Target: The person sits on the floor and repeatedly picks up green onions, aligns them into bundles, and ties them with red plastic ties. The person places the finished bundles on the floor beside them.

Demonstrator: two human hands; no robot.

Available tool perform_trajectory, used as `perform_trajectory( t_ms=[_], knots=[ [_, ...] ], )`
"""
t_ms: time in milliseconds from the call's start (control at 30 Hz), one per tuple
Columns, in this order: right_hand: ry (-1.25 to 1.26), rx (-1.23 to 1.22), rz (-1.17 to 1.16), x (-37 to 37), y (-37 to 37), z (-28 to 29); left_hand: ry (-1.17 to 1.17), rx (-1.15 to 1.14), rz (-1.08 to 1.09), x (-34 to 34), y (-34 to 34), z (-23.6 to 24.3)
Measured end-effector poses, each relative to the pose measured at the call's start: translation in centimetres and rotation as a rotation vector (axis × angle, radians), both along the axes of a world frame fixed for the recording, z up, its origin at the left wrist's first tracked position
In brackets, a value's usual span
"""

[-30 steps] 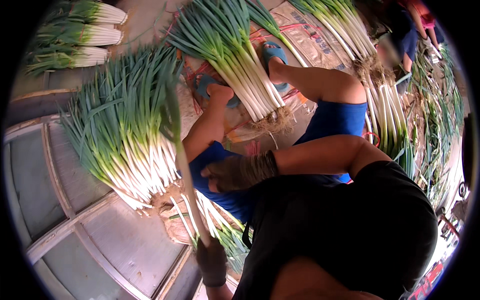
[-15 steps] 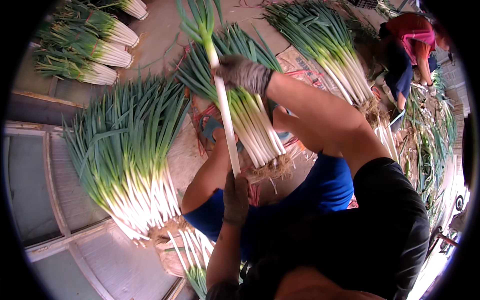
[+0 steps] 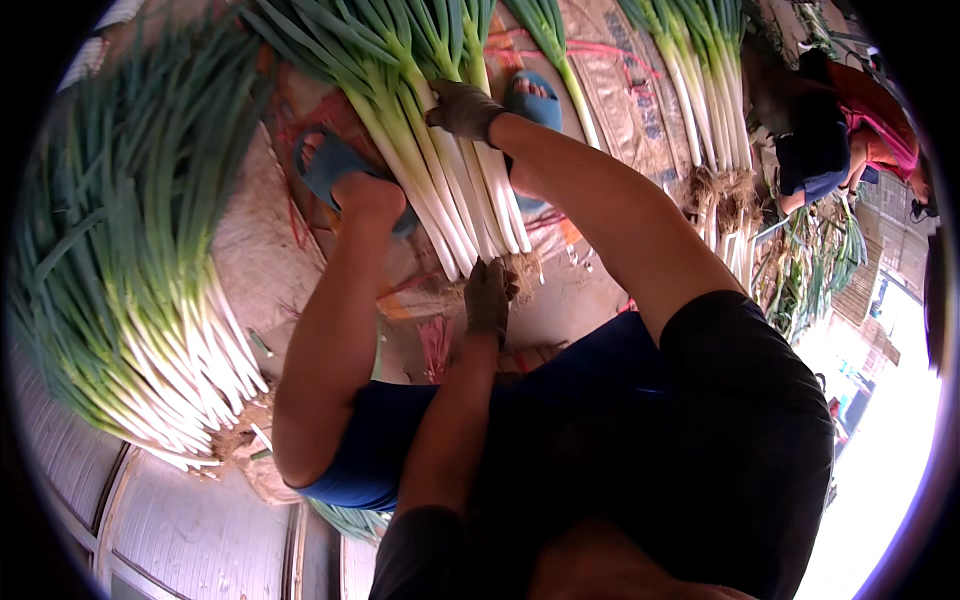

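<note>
Between my feet lies a bunch of long green onions (image 3: 415,185), with white stalks, green tops pointing away and brown roots toward me. My right hand (image 3: 465,110), in a dark grey glove, is closed on a green onion where white turns to green, on top of the bunch. At the root end my gloved left hand (image 3: 487,300) has its fingers closed round the base of a green onion. Its fingertips touch the lower ends of the stalks, and the palm side is hidden.
A big heap of green onions (image 3: 150,300) lies at the left. More bunches (image 3: 705,100) lie at the right, near a bent-over person (image 3: 850,130). Flattened sacking (image 3: 610,90) and red ties (image 3: 435,345) are on the floor. My feet wear blue slippers (image 3: 535,98).
The green onion held upright between my hands has come down onto the bunch. My right hand moved down with it, and my left hand is now by the roots. The view has shifted.
</note>
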State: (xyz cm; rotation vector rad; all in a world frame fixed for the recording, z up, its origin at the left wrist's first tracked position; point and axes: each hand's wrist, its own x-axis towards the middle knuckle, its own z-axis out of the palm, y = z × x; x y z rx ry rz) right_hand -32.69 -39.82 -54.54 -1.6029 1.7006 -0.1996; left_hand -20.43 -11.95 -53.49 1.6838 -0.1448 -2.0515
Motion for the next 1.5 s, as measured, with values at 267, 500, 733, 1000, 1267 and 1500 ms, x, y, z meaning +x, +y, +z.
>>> perform_trajectory(
  t_ms=[267,500,733,1000,1267,1500],
  knots=[
    [0.113,-0.036,-0.061,5.5,2.4,-0.5,-0.012,0.266,0.110,0.6,2.2,-5.1],
    [0.001,-0.024,-0.069,6.3,3.2,-2.0,0.018,0.502,0.285,0.5,2.5,-6.7],
    [-0.260,-0.024,-0.130,4.8,3.7,-0.9,0.019,0.452,0.333,0.5,3.2,-5.0],
    [-0.169,0.065,-0.222,1.5,2.6,-0.8,-0.441,-0.189,-0.540,-0.3,3.4,-5.0],
    [0.249,-0.262,-0.019,1.5,4.2,1.9,-0.443,-0.268,-0.835,-1.4,1.7,-5.7],
    [0.502,-0.421,0.432,1.3,2.4,-0.7,-0.268,-0.045,-0.479,-2.6,1.5,-5.8]
  ],
)
